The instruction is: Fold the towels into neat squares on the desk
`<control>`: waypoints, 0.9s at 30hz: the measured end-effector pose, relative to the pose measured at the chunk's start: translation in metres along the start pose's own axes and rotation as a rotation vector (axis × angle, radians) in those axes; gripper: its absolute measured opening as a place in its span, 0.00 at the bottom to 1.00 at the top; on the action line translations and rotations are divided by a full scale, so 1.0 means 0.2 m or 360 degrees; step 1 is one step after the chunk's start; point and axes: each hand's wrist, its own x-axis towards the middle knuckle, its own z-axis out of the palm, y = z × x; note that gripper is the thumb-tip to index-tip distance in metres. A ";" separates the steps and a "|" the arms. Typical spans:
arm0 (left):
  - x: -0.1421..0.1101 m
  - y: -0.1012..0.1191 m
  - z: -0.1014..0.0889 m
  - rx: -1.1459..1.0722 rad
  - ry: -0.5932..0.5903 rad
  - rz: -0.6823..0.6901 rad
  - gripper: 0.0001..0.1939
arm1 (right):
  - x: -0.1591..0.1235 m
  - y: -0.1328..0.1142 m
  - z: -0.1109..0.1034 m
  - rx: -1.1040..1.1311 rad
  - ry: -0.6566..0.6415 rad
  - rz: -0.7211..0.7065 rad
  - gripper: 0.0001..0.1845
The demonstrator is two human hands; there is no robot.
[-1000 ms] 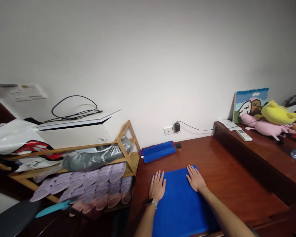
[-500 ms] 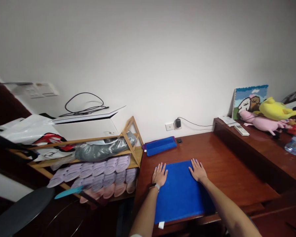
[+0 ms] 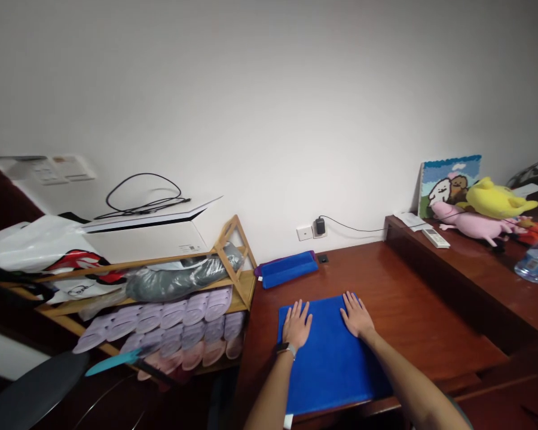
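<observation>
The left hand [image 3: 297,325] and right hand [image 3: 357,316] lie flat, fingers extended and gripping nothing, at about ten and one o'clock on a blue cloth [image 3: 327,358] spread across the tabletop [image 3: 430,322], at five o'clock in the frame. Palms are hidden; the right forearm [image 3: 399,376] obscures the four-o'clock corner. Toward eleven, a folded blue cloth [image 3: 290,270] mostly covers a purple one [image 3: 259,270].

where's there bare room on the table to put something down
The widest bare patch of the table lies between the right hand and the raised ledge. A narrower strip runs between the flat blue cloth and the folded blue cloth. The ledge also shows bare surface between the remote and the bottle, but plush toys crowd its back.
</observation>
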 end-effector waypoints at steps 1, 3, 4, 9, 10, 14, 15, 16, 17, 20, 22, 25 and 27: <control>-0.02 -0.06 0.00 0.0015 0.0012 -0.0051 0.31 | 0.00 0.00 0.00 -0.0004 0.0003 0.0007 0.40; -0.05 -0.19 -0.03 0.0035 0.0026 -0.0134 0.31 | 0.01 0.00 -0.03 -0.0028 0.0004 0.0019 0.39; -0.07 -0.24 -0.05 0.0041 0.0032 -0.0169 0.31 | 0.01 -0.01 -0.04 -0.0045 -0.0007 0.0025 0.39; -0.22 -0.27 -0.15 0.0061 0.0186 -0.0232 0.31 | -0.08 -0.10 -0.06 -0.0073 0.0083 -0.0011 0.38; -0.27 -0.21 -0.16 0.0049 0.0262 -0.0180 0.30 | -0.13 -0.12 -0.03 -0.0047 0.0176 -0.0081 0.38; -0.48 0.12 -0.09 -0.0038 0.0346 0.0187 0.31 | -0.39 -0.15 0.11 0.0060 0.0344 -0.0307 0.36; -0.53 0.19 -0.07 -0.0059 0.0288 0.0225 0.31 | -0.44 -0.14 0.14 0.0069 0.0308 -0.0307 0.36; -0.57 0.24 -0.05 -0.0075 0.0224 0.0230 0.31 | -0.49 -0.14 0.15 0.0071 0.0257 -0.0298 0.37; -0.61 0.26 -0.04 -0.0085 0.0166 0.0208 0.31 | -0.52 -0.13 0.15 0.0069 0.0204 -0.0287 0.37; -0.69 0.22 -0.04 -0.0071 0.0096 0.0089 0.32 | -0.57 -0.12 0.12 0.0063 0.0092 -0.0265 0.37; -0.72 0.13 -0.05 -0.0036 0.0121 -0.0001 0.32 | -0.56 -0.13 0.08 0.0069 0.0060 -0.0255 0.37; -0.77 0.01 -0.07 0.0013 0.0138 -0.0123 0.32 | -0.55 -0.14 0.05 0.0090 0.0028 -0.0253 0.37; -0.81 -0.05 -0.09 0.0018 0.0124 -0.0182 0.31 | -0.55 -0.15 0.03 0.0115 0.0021 -0.0245 0.37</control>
